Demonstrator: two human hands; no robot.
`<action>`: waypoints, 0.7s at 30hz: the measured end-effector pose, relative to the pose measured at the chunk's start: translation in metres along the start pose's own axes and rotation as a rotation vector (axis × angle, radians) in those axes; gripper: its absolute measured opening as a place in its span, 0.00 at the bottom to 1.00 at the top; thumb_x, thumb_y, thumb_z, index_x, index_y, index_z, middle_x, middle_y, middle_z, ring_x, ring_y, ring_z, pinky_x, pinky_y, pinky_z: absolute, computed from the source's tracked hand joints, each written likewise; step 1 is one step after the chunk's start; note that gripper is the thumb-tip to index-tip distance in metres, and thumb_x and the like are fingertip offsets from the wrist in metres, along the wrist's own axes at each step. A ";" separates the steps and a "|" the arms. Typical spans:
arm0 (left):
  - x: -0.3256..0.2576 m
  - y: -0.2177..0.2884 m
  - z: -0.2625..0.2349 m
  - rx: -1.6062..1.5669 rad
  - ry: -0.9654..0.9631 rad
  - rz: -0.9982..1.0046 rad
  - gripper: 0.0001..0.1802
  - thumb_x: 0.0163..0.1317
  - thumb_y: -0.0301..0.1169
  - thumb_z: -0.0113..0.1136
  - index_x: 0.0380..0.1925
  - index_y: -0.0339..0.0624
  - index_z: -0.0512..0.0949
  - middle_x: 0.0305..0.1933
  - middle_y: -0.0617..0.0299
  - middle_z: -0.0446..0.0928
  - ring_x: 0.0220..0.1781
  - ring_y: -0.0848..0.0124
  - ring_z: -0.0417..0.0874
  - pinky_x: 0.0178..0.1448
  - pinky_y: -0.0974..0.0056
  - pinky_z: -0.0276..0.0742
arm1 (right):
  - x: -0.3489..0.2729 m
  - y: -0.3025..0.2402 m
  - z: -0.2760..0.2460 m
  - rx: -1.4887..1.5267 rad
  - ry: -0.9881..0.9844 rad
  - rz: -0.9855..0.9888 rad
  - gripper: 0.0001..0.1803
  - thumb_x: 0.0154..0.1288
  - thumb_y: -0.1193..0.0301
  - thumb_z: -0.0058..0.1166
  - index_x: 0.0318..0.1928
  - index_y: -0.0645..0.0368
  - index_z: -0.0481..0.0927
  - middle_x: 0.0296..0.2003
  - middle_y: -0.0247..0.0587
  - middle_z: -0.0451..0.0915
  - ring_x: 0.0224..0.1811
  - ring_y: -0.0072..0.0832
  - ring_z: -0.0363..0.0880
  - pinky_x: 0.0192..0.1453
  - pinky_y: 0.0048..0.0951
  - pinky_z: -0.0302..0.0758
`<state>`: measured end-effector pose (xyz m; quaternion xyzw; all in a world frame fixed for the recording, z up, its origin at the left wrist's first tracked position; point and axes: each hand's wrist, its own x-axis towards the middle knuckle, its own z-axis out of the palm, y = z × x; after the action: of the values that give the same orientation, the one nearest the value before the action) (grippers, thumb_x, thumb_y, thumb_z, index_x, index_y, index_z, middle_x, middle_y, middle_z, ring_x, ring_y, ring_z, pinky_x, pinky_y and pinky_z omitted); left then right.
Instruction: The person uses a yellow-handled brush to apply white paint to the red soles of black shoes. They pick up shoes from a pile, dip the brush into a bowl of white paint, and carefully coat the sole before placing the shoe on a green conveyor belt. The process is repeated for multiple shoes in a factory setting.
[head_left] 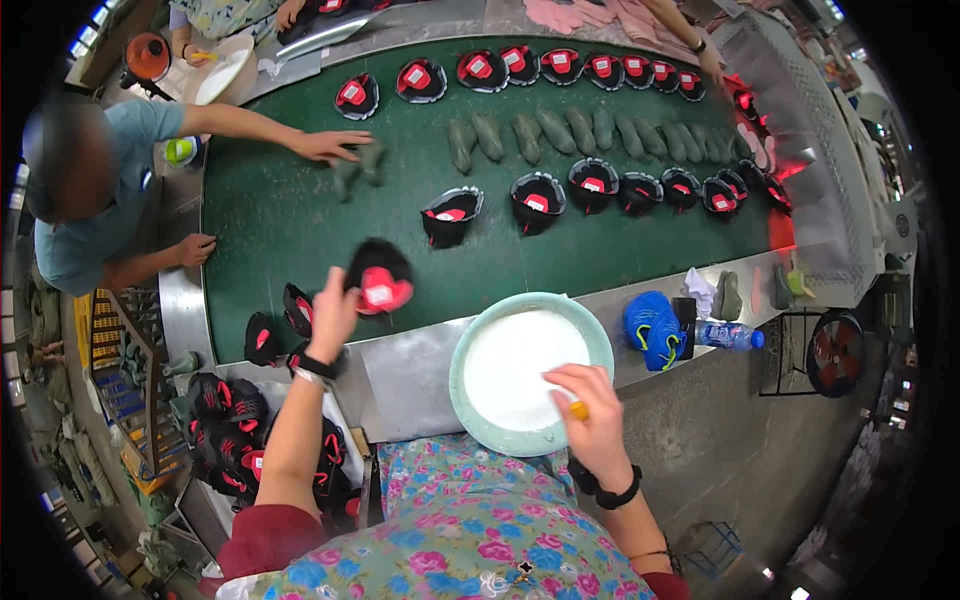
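At the near left, a pile of black shoes (225,430) lies beside the table (300,235), seemingly not yet worked on. Two loose shoes (262,340) sit on the table's near-left corner, outside the rows, so they look left to do as well. Beyond them, a co-worker's hand (330,147) is at blurred green foot forms (358,170). Your left hand (335,312) is clamped on the left edge of a black shoe with a red patch (382,288), over the table; this one seems in progress. To its right, a far row of shoes (420,80), a middle row of forms (528,140) and a near row of shoes (537,203) look set out already. Near you, your right hand (592,420) is closed around a yellow handle (578,410) over the bowl (600,335) of white liquid (520,365); you can't tell what its working end is.
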<state>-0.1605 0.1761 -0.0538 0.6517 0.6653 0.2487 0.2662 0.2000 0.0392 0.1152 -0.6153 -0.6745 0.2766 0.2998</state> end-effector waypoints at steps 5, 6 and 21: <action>-0.061 0.161 -0.020 -0.519 -0.365 0.060 0.12 0.60 0.26 0.62 0.40 0.37 0.70 0.27 0.54 0.79 0.30 0.68 0.81 0.35 0.59 0.77 | -0.003 -0.032 0.025 -0.079 -0.120 -0.168 0.16 0.47 0.76 0.70 0.40 0.59 0.84 0.42 0.38 0.84 0.47 0.37 0.80 0.48 0.37 0.80; -0.063 0.164 -0.019 -0.643 -0.620 -0.105 0.12 0.64 0.27 0.61 0.45 0.38 0.72 0.31 0.59 0.81 0.32 0.70 0.82 0.37 0.59 0.80 | -0.009 -0.029 0.024 -0.078 -0.175 -0.166 0.17 0.45 0.76 0.72 0.39 0.58 0.85 0.42 0.38 0.85 0.47 0.38 0.80 0.49 0.37 0.80; -0.178 0.168 -0.008 -1.055 -0.763 -0.009 0.38 0.64 0.15 0.54 0.74 0.39 0.55 0.70 0.55 0.66 0.70 0.67 0.69 0.72 0.63 0.64 | -0.059 -0.013 -0.020 0.308 -0.234 0.130 0.13 0.66 0.64 0.62 0.44 0.60 0.85 0.32 0.47 0.82 0.34 0.42 0.81 0.42 0.39 0.77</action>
<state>-0.0408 0.0025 0.0711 0.4733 0.3151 0.2920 0.7691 0.2095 -0.0211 0.1344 -0.5679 -0.6134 0.4651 0.2915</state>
